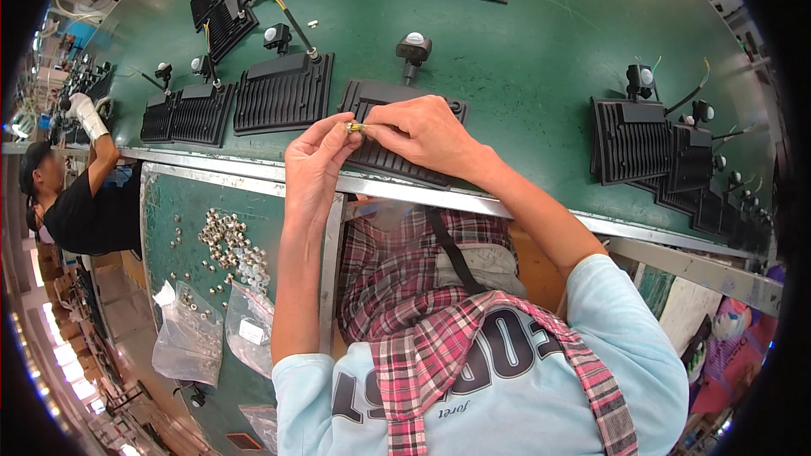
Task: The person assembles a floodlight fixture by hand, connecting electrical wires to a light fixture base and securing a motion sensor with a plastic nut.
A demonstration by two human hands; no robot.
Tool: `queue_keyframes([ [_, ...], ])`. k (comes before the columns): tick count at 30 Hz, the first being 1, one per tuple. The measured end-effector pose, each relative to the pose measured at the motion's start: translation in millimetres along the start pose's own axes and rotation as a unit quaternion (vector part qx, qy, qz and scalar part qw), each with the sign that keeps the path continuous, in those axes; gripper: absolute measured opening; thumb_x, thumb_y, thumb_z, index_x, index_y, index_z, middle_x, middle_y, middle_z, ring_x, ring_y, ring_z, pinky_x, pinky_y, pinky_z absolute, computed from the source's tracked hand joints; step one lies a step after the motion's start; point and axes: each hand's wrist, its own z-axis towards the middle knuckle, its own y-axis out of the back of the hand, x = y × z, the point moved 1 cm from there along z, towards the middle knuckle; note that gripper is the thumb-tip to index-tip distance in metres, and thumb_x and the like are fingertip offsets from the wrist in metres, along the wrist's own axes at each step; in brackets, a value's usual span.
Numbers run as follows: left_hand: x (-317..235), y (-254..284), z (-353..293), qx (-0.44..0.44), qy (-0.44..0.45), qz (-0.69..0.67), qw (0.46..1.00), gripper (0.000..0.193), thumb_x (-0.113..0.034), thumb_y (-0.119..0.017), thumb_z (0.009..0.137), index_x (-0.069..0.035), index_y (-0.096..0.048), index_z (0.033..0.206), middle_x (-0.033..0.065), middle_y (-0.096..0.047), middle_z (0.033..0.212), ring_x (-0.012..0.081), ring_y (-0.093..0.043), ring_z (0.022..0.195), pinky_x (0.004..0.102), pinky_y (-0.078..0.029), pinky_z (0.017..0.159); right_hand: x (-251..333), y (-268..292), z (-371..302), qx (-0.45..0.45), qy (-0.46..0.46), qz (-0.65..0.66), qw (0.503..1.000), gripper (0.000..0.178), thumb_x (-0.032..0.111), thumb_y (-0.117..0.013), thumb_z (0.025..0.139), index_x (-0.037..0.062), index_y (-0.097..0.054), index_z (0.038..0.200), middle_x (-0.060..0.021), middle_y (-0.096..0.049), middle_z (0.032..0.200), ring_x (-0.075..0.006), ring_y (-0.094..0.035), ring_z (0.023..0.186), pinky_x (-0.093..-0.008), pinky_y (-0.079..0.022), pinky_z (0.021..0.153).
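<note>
Over a black finned floodlight (361, 94), both my hands meet at its front half. My left hand (317, 156) is closed, thumb and fingers pinching a small silvery metal fitting (350, 127). From the other side my right hand (431, 136) pinches a short yellow-green wire (361, 127) whose end meets the fitting; whether it passes through cannot be made out. The floodlight lies fins up on the green bench, with a motion sensor (414, 49) with a white dome standing at its far side. My hands hide much of the floodlight's middle.
More floodlights with sensors stand left (283, 97) and right (629, 143), wires sticking up. A lower green side table (190, 194) holds a pile of metal fittings (221, 236) and clear plastic bags (182, 338). At far left another person (93, 202) works, wearing a white glove.
</note>
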Motion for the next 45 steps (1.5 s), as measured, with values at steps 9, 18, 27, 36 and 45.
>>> queue_keyframes([
  [9, 0, -19, 0, -0.059, -0.041, 0.106, 0.992, 0.029, -0.007, -0.07, 0.09, 0.006, -0.063, 0.116, 0.0089, -0.068, 0.1, 0.0133, -0.065, 0.087, 0.0239, -0.054, 0.082, 1, -1, -3, 0.001, 0.038, -0.027, 0.999, 0.013, 0.016, -0.061, 0.09, 0.0034, -0.058, 0.09, -0.0123, -0.063, 0.075, -0.034, -0.063, 0.07, -0.0431, -0.048, 0.061],
  [18, 3, -69, 20, -0.012, -0.165, 0.15, 0.975, 0.047, -0.008, -0.068, 0.092, 0.001, -0.048, 0.134, 0.0087, -0.061, 0.104, 0.0129, -0.061, 0.095, 0.0254, -0.051, 0.084, 13, 34, 2, -0.02, -0.105, 0.159, 0.982, 0.046, 0.007, -0.058, 0.09, 0.0047, -0.047, 0.135, -0.0127, -0.055, 0.086, -0.0282, -0.057, 0.075, -0.0388, -0.047, 0.068],
  [27, 57, -81, 0, 0.109, -0.287, 0.581, 0.753, 0.09, -0.033, -0.08, 0.077, 0.007, -0.032, 0.142, 0.0232, -0.034, 0.144, 0.0405, -0.034, 0.136, 0.0489, -0.029, 0.113, 7, 116, -11, 0.046, -0.054, -0.067, 0.995, 0.017, 0.011, -0.062, 0.091, 0.0039, -0.073, 0.103, -0.0097, -0.065, 0.094, -0.0236, -0.061, 0.086, -0.0325, -0.048, 0.083],
  [36, 78, -86, 8, 0.094, -0.297, 0.712, 0.63, 0.083, -0.029, -0.069, 0.083, 0.008, -0.029, 0.146, 0.0209, -0.031, 0.151, 0.035, -0.024, 0.145, 0.0535, -0.019, 0.117, -15, 103, -27, 0.107, -0.179, -0.224, 0.952, 0.025, 0.029, -0.064, 0.091, 0.0061, -0.07, 0.097, -0.0097, -0.07, 0.097, -0.0281, -0.066, 0.094, -0.041, -0.052, 0.079],
  [45, 54, -41, 39, 0.018, -0.275, 0.76, 0.589, 0.076, -0.028, -0.061, 0.087, 0.002, -0.029, 0.149, 0.0179, -0.032, 0.152, 0.0327, -0.029, 0.144, 0.0524, -0.021, 0.116, 7, 152, -80, -0.178, -0.17, -0.249, 0.937, 0.012, 0.012, -0.065, 0.089, 0.0065, -0.071, 0.098, -0.0107, -0.068, 0.093, -0.0277, -0.063, 0.092, -0.0373, -0.051, 0.079],
])
